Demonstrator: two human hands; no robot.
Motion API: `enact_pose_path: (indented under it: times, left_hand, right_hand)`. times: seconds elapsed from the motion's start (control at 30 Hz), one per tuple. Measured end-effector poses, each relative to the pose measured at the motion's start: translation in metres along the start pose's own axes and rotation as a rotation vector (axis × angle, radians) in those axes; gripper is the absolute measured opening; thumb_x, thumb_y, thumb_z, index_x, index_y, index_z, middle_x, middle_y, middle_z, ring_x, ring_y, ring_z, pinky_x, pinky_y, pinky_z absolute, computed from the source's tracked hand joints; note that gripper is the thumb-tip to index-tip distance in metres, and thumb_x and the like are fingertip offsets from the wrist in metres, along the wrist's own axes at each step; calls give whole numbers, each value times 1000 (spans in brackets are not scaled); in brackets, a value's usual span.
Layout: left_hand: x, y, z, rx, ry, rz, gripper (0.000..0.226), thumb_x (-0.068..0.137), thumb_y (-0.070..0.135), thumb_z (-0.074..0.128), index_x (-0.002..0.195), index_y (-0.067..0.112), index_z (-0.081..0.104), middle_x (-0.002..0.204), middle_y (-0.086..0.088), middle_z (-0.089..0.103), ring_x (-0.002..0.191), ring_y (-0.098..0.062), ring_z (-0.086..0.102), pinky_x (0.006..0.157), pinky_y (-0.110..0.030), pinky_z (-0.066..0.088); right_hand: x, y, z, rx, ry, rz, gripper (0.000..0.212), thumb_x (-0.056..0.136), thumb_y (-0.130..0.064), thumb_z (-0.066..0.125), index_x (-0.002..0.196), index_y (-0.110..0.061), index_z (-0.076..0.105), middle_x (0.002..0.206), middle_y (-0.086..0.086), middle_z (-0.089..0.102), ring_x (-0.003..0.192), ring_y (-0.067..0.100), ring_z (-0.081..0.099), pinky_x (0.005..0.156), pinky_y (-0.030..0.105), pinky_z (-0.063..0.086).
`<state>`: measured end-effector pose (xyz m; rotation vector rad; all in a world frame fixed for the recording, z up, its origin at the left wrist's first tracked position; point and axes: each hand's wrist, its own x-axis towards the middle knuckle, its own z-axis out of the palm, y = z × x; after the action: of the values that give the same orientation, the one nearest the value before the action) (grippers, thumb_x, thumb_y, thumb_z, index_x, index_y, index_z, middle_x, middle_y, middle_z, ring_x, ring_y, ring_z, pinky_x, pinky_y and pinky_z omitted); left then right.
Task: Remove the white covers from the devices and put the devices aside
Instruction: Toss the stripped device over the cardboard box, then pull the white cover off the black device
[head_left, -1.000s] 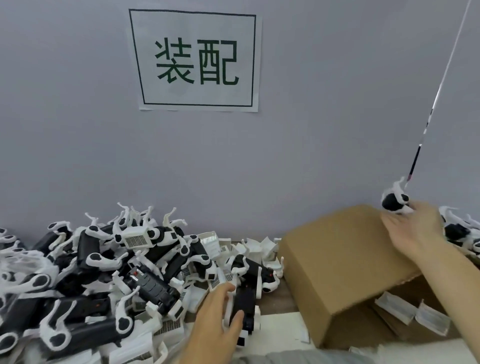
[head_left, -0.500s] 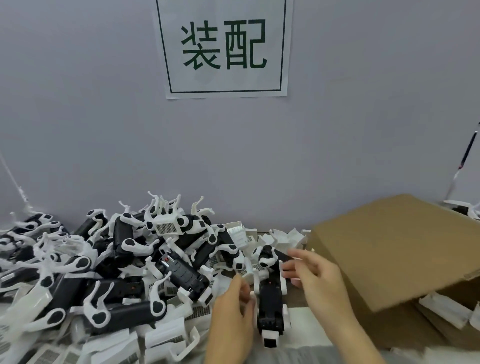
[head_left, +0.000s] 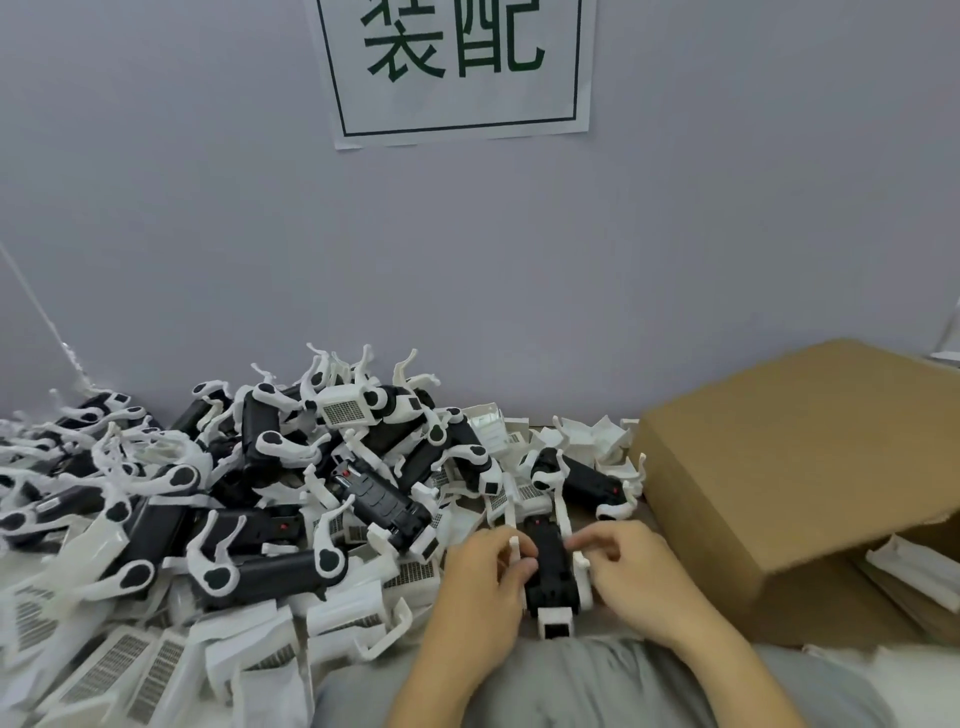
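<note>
A white paper sign (head_left: 457, 67) with green characters (its top cut off) hangs on the grey wall (head_left: 727, 208) above a brown cardboard box (head_left: 810, 467).

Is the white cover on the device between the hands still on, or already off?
Still on: white cover flanks the black device on both sides, held by left hand and right hand.

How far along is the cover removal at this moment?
Early. Done: loose white covers lie at front left. In hand: the left hand and right hand grip a black device still in its white cover. Left: a large pile of covered devices.
</note>
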<state>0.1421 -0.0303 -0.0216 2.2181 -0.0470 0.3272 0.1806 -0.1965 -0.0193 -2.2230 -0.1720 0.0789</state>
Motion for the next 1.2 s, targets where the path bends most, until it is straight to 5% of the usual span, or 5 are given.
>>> enact_pose_path:
  times: [0.23,0.43,0.7,0.8,1.2]
  left_hand:
    - [8,15,-12,-907,270,-302,27,103,8,53,82,-1,68,73,-10,73,57,-14,69,54,-22,57]
    - [11,21,-25,-1467,242,-476,17,101,3,54,101,-10,65,89,-16,66,63,-13,66,53,-17,56]
    - [13,23,-22,-1265,297,-390,40,100,36,57,89,1,73,72,-11,73,67,-18,72,65,-26,58]
    - [10,19,-19,-1014,281,-334,42,100,42,56,77,20,83,93,-7,79,97,-21,73,91,-36,53]
    - [8,18,-14,-937,230,-261,28,98,34,63,87,17,82,94,-9,79,93,-20,76,89,-39,56]
  right_hand:
    - [-8,-18,-8,281,142,-279,70,70,23,38,107,-25,73,106,-9,75,102,2,66,90,17,51]
    - [-13,-27,17,92,62,-493,71,71,-33,84,124,-59,45,124,-30,55,121,-8,51,99,13,40]
    - [-13,-38,25,90,269,-463,31,73,-48,72,100,-42,58,93,-17,66,89,2,63,72,27,53]
    - [-12,-40,27,70,356,-388,32,72,-55,70,99,-44,57,88,-20,65,86,-2,60,71,25,50]
    - [-17,-49,38,-178,231,-452,67,75,-62,62,135,-43,41,116,-24,47,110,1,54,88,26,50]
